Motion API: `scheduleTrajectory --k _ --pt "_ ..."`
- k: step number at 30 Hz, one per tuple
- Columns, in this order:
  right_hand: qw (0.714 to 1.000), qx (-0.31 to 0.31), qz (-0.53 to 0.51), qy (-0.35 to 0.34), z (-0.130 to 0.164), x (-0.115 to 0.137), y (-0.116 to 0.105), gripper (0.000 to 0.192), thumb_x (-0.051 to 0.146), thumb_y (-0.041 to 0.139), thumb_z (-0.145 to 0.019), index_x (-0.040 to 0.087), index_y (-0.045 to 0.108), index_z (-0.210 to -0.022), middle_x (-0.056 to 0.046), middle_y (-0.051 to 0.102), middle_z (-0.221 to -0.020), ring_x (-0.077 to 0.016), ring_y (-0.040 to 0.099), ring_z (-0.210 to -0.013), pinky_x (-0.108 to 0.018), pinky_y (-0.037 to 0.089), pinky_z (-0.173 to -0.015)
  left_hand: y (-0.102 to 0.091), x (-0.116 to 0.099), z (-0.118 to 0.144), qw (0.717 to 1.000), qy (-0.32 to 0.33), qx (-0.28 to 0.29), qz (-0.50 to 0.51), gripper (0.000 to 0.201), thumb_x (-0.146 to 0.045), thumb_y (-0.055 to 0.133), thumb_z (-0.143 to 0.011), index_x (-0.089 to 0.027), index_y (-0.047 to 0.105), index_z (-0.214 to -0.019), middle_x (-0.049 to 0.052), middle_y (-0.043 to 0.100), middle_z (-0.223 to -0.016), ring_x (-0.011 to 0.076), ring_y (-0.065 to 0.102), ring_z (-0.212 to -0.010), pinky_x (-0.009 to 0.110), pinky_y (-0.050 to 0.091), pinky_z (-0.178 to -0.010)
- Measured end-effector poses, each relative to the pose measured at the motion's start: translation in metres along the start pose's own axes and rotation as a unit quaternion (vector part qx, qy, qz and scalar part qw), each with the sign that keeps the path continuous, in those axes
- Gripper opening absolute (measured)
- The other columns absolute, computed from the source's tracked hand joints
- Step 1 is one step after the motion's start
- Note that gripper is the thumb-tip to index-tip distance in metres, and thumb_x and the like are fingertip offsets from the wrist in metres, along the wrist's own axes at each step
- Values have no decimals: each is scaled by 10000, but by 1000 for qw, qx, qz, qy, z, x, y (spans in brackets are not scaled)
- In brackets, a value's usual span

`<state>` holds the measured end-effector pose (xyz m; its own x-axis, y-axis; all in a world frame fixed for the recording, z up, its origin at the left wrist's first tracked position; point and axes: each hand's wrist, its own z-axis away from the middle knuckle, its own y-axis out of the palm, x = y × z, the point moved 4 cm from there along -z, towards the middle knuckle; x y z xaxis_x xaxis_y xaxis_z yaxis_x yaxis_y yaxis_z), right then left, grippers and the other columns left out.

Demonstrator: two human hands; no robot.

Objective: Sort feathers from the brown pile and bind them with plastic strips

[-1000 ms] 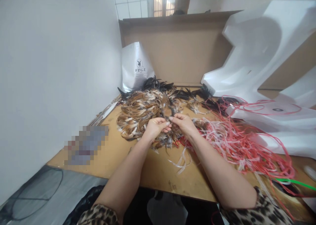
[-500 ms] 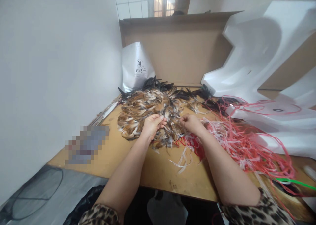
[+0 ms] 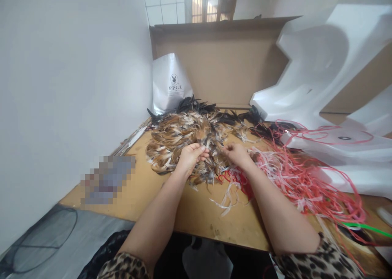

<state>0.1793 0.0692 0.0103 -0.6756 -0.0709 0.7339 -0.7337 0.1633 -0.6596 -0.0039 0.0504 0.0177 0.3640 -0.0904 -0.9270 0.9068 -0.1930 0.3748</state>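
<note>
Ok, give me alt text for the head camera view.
Two bare hands, left hand and right hand, pinch into a pile of brown feathers on a wooden table, with tangled red strings to the right.

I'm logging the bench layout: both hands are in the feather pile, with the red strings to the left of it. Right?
Not quite. In the head view the red strings lie to the right of the feather pile; both hands, left hand and right hand, are in it.
</note>
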Motion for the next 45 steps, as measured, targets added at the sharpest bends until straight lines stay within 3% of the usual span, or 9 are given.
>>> scheduleTrajectory --k 2,5,7,10,21,34,40,45 --pt "985 22 -170 26 2 6 -2 213 373 617 -599 165 581 -626 19 534 -517 -81 421 -453 -212 294 -451 0 1 1 1000 -7 4 -7 209 -264 651 -628 -102 541 -700 82 641 -750 78 578 -566 149 423 -483" --pt "916 96 -383 71 11 24 2 253 370 673 -547 171 551 -645 58 471 -473 -46 334 -395 -187 207 -392 1 4 2 999 -23 19 -12 218 -274 643 -640 -93 559 -728 107 645 -803 91 593 -594 151 429 -491" --pt "874 143 -457 78 19 37 7 262 337 699 -528 165 543 -649 59 468 -476 -38 322 -397 -177 178 -385 2 6 3 999 -36 31 -7 222 -273 640 -646 -90 567 -749 116 644 -825 95 600 -601 148 429 -489" --pt "847 178 -496 72 27 50 16 250 309 704 -540 152 544 -650 25 541 -547 -29 328 -409 -172 179 -387 4 8 3 997 -51 52 6 213 -254 638 -652 -86 573 -766 117 643 -831 97 604 -599 139 425 -479" --pt "861 127 -484 88 30 51 24 270 331 709 -517 170 544 -658 46 523 -487 -40 365 -384 -175 225 -378 7 7 6 996 -64 65 27 173 -224 638 -654 -91 564 -736 91 645 -750 87 597 -587 136 425 -487" --pt "861 136 -483 79 29 50 23 235 308 708 -535 167 558 -649 50 524 -470 -37 363 -374 -177 225 -375 8 5 6 997 -46 58 -29 193 -223 677 -600 -85 589 -701 85 640 -711 83 585 -567 142 438 -493" --pt "857 117 -493 94 30 53 22 257 302 729 -495 157 552 -611 20 583 -534 -86 508 -472 -208 376 -469 9 8 5 996 -44 63 -49 251 -279 673 -600 -83 596 -736 110 643 -785 103 596 -567 157 437 -470" --pt "857 108 -494 95 33 58 24 286 329 732 -465 157 539 -588 34 560 -495 -78 484 -441 -205 372 -453 9 9 5 996 -42 63 -57 258 -298 662 -612 -75 604 -727 112 645 -758 100 593 -555 158 434 -473"
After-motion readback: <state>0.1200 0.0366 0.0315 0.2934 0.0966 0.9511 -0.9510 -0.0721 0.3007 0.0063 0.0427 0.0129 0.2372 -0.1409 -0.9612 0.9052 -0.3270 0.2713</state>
